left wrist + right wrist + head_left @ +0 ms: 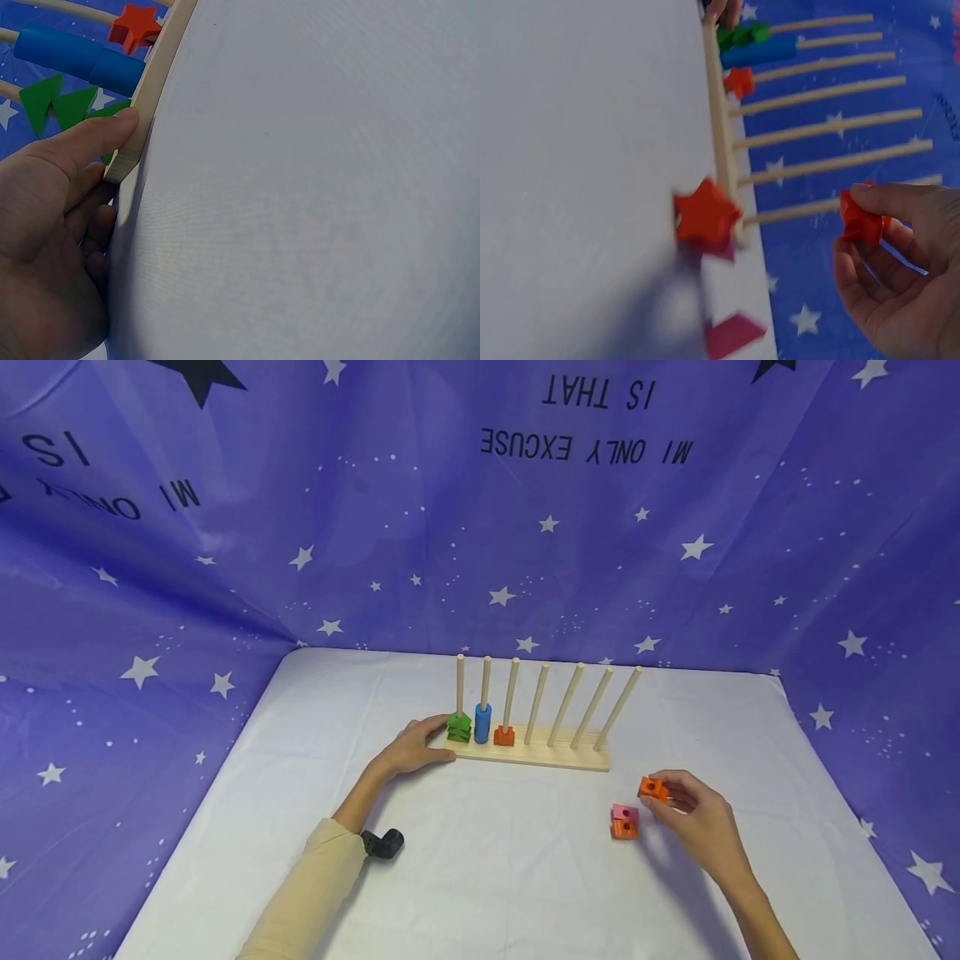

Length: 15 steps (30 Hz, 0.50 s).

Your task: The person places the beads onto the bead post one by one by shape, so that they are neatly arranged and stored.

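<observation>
A wooden peg board [536, 758] with several upright pegs stands on the table. Its left end is gripped by my left hand [411, 750], the thumb along the front edge [124, 127]. Green triangle blocks [459, 729] are stacked on the leftmost peg, blue cylinders [60, 51] on the second, and one orange-red star block [504, 737] on the third. My right hand [697, 818] pinches another orange star block [861, 219] between thumb and fingers, off the board's right end. Below it lie a pink block [622, 812] and an orange star block [624, 831], close together.
White cloth covers the table [480, 877]. A purple star-printed curtain [420, 527] rises behind the board and along both sides. A black device [384, 844] sits at the left wrist. Another pink piece [735, 335] shows low in the right wrist view.
</observation>
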Available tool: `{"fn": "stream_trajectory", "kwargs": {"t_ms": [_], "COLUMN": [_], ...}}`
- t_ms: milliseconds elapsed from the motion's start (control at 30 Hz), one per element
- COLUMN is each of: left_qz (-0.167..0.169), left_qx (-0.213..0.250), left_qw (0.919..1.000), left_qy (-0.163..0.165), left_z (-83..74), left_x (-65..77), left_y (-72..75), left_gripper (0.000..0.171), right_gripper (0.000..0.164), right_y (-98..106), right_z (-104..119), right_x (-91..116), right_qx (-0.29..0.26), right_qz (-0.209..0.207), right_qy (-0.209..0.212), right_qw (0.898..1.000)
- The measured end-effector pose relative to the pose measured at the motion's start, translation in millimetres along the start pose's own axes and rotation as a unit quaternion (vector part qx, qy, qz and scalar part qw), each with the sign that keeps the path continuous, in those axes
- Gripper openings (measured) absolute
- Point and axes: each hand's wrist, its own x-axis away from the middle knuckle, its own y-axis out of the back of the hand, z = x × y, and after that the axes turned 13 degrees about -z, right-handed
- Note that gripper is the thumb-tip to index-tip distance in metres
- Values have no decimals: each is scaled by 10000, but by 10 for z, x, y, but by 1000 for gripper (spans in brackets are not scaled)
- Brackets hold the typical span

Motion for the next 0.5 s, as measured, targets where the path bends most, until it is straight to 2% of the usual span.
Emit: {"fn": "stream_trajectory", "kwargs": {"t_ms": [200,500], "left_qz": [-11,-3], "left_qx": [-23,-39], "left_qw": [10000,10000], "left_qy": [17,-70], "left_z": [26,11], "left_x": [0,0], "left_y": [-1,14], "left_gripper": [76,75], "right_gripper": [28,31], "right_y": [-297,-669], "right_z": [315,780], "right_x": [-176,-465], "right_qx": [-893,-1789], "right_qz": [232,340], "right_qy": [133,295], "right_qw": [9956,9828]}}
